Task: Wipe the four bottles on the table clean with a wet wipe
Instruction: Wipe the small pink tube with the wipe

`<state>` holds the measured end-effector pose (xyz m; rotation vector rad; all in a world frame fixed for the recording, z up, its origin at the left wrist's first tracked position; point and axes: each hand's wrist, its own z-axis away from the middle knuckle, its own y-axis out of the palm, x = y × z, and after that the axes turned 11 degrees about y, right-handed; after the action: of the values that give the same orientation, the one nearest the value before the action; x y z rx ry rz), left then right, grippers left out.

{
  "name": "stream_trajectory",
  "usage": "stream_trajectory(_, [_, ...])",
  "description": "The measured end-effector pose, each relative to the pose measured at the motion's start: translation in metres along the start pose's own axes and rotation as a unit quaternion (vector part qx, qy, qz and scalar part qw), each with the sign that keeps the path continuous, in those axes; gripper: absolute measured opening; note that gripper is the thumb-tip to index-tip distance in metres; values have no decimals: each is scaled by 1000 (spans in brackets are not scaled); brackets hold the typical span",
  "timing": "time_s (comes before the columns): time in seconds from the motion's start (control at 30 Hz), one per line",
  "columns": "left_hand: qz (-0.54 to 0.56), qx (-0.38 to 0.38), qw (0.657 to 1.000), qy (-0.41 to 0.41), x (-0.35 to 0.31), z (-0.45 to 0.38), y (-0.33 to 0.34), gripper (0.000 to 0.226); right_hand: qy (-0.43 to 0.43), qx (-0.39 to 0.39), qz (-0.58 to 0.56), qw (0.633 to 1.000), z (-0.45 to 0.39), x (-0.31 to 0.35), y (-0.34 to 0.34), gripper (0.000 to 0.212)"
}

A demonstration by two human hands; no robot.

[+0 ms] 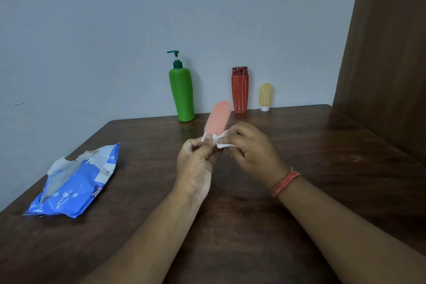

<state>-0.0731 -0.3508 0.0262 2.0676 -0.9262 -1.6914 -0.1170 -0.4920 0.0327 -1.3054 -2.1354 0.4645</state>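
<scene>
My left hand (196, 163) grips the lower end of a small pink bottle (219, 117), which it holds tilted above the dark wooden table (299, 191). My right hand (249, 145) pinches a white wet wipe (220, 142) against the bottle's lower end. Three bottles stand at the table's far edge by the wall: a tall green pump bottle (183, 94), a red bottle (240, 91) with white streaks, and a small yellow bottle (265, 97) with white streaks, standing on its white cap.
A blue pack of wet wipes (78, 182) lies open on the left part of the table, a wipe sticking out of its top. A brown wooden panel (387, 53) rises along the table's right side. A grey wall stands behind.
</scene>
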Motion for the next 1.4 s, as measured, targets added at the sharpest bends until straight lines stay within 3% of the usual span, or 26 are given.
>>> stream_trajectory(0.3, [-39,52,998,-12,-4,8,2,17,2,-65,33,997,2,2,-1,12])
stream_trajectory(0.43, [-132,93,987,20,2,12,2,19,108,-138,6,985,-3,-3,-11,11])
stream_trajectory(0.57, [-236,96,965,65,3,9,-2,23,124,-92,-38,987,4,-2,-10,10])
stream_trajectory(0.73, [-456,183,862,126,6,11,-5,28,271,-172,-150,935,-6,-12,-23,9])
stream_trajectory(0.83, [-541,195,796,189,6,11,1,30,299,-174,-144,927,-6,-16,-27,11])
stream_trajectory(0.9, [-564,209,763,235,7,10,1,32,286,-180,-111,935,-5,-16,-28,13])
stream_trajectory(0.97, [-568,229,742,273,10,9,-2,35,204,-162,-46,964,-6,-16,-28,13])
stream_trajectory(1.07, [-578,249,717,300,11,8,-3,38,33,-39,84,995,-4,-10,-20,20])
stream_trajectory(1.1, [-585,252,709,304,10,8,-3,37,19,-29,109,993,-6,-12,-20,20])
stream_trajectory(1.17, [-601,252,693,309,9,8,-4,31,83,-77,114,987,-11,-21,-26,20])
stream_trajectory(1.23, [-604,246,692,309,9,9,-3,28,139,-110,101,979,-8,-29,-31,20])
stream_trajectory(1.33, [-581,213,726,299,8,6,-4,30,63,-16,98,993,-2,-20,-23,25])
stream_trajectory(1.4, [-570,198,743,291,7,3,-6,28,38,0,106,994,-3,-19,-20,25])
